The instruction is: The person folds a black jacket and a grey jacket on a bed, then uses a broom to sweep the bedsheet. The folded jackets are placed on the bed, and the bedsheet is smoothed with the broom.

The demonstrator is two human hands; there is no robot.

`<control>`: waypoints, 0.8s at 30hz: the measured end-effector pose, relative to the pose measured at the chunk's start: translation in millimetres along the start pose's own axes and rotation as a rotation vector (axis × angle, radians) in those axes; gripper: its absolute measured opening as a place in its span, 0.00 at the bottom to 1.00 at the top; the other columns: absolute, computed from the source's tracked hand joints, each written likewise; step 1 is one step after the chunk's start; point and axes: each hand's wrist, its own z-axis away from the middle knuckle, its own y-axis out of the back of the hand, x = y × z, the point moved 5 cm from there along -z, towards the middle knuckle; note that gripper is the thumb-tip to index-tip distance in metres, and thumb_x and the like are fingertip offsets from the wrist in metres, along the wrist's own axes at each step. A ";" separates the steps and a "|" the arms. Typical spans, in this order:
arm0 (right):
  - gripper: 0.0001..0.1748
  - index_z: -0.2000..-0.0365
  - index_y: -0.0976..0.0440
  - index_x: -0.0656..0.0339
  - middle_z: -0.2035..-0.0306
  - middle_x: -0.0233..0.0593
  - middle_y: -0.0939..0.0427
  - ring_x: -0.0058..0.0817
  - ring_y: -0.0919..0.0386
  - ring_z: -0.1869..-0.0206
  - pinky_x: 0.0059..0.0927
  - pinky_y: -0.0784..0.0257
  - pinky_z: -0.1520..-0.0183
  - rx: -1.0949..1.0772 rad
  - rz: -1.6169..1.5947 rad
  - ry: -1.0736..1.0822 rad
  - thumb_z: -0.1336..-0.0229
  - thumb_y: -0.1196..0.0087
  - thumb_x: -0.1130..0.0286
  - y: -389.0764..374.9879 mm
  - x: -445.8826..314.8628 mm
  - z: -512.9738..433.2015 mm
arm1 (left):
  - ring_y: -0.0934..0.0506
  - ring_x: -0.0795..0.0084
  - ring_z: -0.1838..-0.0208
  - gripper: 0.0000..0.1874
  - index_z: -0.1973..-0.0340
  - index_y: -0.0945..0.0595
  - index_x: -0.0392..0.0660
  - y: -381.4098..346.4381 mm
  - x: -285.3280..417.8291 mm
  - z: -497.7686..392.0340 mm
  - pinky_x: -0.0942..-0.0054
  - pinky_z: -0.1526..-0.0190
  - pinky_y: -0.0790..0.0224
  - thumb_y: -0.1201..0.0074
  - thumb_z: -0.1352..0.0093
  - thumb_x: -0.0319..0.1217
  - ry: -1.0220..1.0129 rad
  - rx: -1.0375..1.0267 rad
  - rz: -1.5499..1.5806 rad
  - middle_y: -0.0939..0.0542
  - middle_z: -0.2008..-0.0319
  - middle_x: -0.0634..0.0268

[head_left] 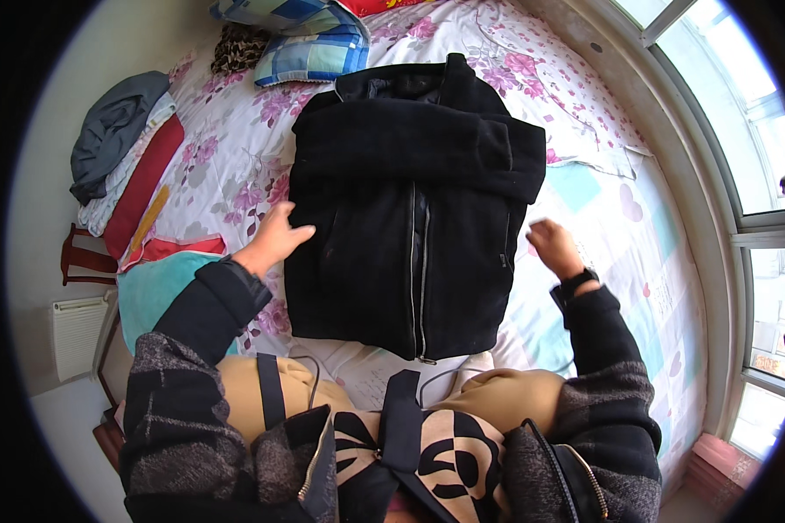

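Note:
A black zip-front jacket (360, 261) lies flat before me, its collar (392, 88) at the far end and its hem towards my knees. Its sleeves (418, 144) are folded across the chest, one over the other. The metal zipper (422, 274) runs unfastened down the middle. My left hand (275, 232) hovers at the jacket's left edge, thumb and fingers apart, holding nothing. Beyond the right edge, my right hand (553, 245) is over the bedding with its fingers curled and partly blurred; nothing shows in it.
Floral bedding (235, 157) spreads beneath the jacket. Plaid cushions (314, 55) sit at the far end. On the left, clothes (121, 131) are heaped over a wooden chair (85, 258), near a turquoise cloth (150, 294). A window (726, 118) lines the right side.

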 end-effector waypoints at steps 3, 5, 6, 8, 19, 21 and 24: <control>0.31 0.54 0.29 0.77 0.63 0.55 0.20 0.39 0.20 0.58 0.33 0.27 0.52 -0.177 -0.118 -0.271 0.49 0.37 0.58 -30.7 46.2 62.0 | 0.38 0.49 0.34 0.57 0.37 0.49 0.21 -26.2 -63.7 33.7 0.58 0.36 0.43 0.32 0.45 0.49 0.332 -0.315 0.384 0.40 0.38 0.32; 0.44 0.46 0.38 0.80 0.55 0.57 0.23 0.38 0.23 0.52 0.33 0.30 0.47 -0.279 -0.505 -0.536 0.52 0.33 0.54 -64.1 58.0 106.8 | 0.33 0.51 0.38 0.52 0.38 0.45 0.22 -46.7 -80.0 49.4 0.58 0.39 0.39 0.31 0.44 0.43 0.427 -0.475 0.401 0.34 0.41 0.36; 0.47 0.44 0.40 0.80 0.53 0.56 0.24 0.38 0.25 0.50 0.34 0.31 0.45 -0.364 -0.539 -0.528 0.52 0.33 0.54 -75.3 55.0 122.2 | 0.30 0.55 0.41 0.44 0.40 0.41 0.25 -63.8 -78.7 61.9 0.58 0.41 0.37 0.33 0.41 0.36 0.474 -0.559 0.674 0.30 0.44 0.44; 0.49 0.43 0.41 0.80 0.53 0.51 0.24 0.34 0.25 0.50 0.33 0.31 0.47 -0.381 -0.539 -0.532 0.54 0.32 0.53 -84.9 48.3 137.8 | 0.28 0.59 0.44 0.35 0.41 0.35 0.32 -84.8 -78.6 76.2 0.60 0.44 0.35 0.35 0.40 0.30 0.485 -0.583 0.734 0.27 0.46 0.53; 0.19 0.52 0.28 0.61 0.57 0.38 0.22 0.33 0.22 0.56 0.40 0.26 0.50 -0.545 -1.175 -0.842 0.46 0.44 0.73 -72.6 -5.9 135.7 | 0.20 0.60 0.53 0.23 0.49 0.25 0.31 -35.5 -68.6 92.7 0.61 0.48 0.29 0.41 0.41 0.21 0.684 -0.852 1.063 0.20 0.54 0.53; 0.20 0.51 0.30 0.68 0.55 0.46 0.21 0.37 0.21 0.54 0.40 0.26 0.47 -0.476 -1.332 -0.795 0.47 0.52 0.79 -52.2 -23.7 125.8 | 0.19 0.59 0.54 0.22 0.52 0.23 0.31 -9.2 -58.5 97.4 0.61 0.48 0.28 0.43 0.44 0.20 0.714 -0.811 1.105 0.19 0.57 0.51; 0.20 0.52 0.30 0.71 0.55 0.48 0.22 0.36 0.20 0.56 0.36 0.26 0.47 -0.474 -1.362 -0.626 0.47 0.53 0.77 -10.5 -60.1 107.5 | 0.19 0.55 0.56 0.22 0.55 0.20 0.31 29.8 -33.3 89.6 0.59 0.47 0.27 0.45 0.47 0.21 0.647 -0.781 1.315 0.18 0.58 0.48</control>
